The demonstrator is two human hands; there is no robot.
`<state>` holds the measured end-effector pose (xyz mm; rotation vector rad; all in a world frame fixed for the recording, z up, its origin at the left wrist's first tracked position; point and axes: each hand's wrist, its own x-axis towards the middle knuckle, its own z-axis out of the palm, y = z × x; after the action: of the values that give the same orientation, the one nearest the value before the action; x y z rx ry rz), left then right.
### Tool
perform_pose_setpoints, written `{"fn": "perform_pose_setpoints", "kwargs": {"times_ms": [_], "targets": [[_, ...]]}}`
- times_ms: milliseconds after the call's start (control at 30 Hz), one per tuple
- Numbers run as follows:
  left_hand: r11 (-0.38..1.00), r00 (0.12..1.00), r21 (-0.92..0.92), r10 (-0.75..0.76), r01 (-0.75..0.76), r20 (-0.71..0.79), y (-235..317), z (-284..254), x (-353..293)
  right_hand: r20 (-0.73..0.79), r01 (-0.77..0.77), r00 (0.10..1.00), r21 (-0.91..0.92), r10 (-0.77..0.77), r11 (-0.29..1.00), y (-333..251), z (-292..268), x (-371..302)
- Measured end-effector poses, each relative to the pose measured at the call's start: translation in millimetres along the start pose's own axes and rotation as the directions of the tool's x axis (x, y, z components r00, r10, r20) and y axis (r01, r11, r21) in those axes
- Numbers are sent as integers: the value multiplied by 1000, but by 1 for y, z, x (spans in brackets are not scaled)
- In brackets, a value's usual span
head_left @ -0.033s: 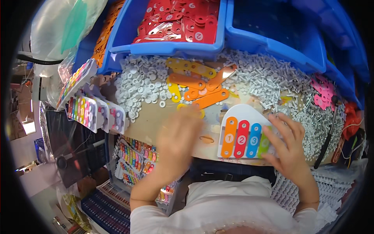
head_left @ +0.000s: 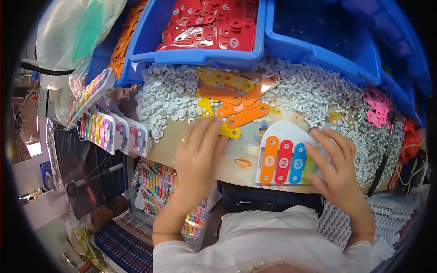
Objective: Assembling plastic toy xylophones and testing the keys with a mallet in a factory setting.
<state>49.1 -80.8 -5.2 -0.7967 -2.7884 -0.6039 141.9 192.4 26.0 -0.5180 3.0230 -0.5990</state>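
Observation:
On the worktable lies a white round-topped board. Side by side on it sit an orange bar, a red bar, a blue bar and a green bar, each numbered. My right hand holds the board at its right side, with fingers and thumb partly covering the green bar. Left of the board, my left hand reaches over the table, palm down, its fingers stretched close together. Beside its fingertips is a yellow bar; nothing shows in its grasp. Loose orange bars lie beyond.
White washers and small pale pins are heaped across the back. Behind stand blue bins, one holding red bars. Pink pieces lie at right. Finished-looking boards lean at left.
My left hand has shifted left, uncovering more of the table and the yellow bar. My right hand stays at the board with little change.

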Motion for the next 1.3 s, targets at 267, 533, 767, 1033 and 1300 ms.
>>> {"fn": "perform_pose_setpoints", "kwargs": {"times_ms": [267, 533, 767, 1033, 1300], "targets": [[841, 884, 270, 447, -468, 141, -44, 7, 0, -95, 263, 958, -68, -269, 962, -27, 15, 81], [946, 944, 7, 323, -324, 64, -51, 16, 0, -264, 147, 954, -8, -144, 989, -37, -6, 137], [833, 963, -484, -245, 268, 112, -47, 4, -11, -300, 191, 937, 16, -177, 982, -26, -20, 172], [404, 927, -884, -367, 236, 79, -21, -14, -6, 170, 191, 953, 311, -252, 931, -60, -15, 155], [679, 987, -727, 20, 104, 160, -6, -15, 34, 113, -50, 994, 534, -13, 844, -25, -16, 110]]}}
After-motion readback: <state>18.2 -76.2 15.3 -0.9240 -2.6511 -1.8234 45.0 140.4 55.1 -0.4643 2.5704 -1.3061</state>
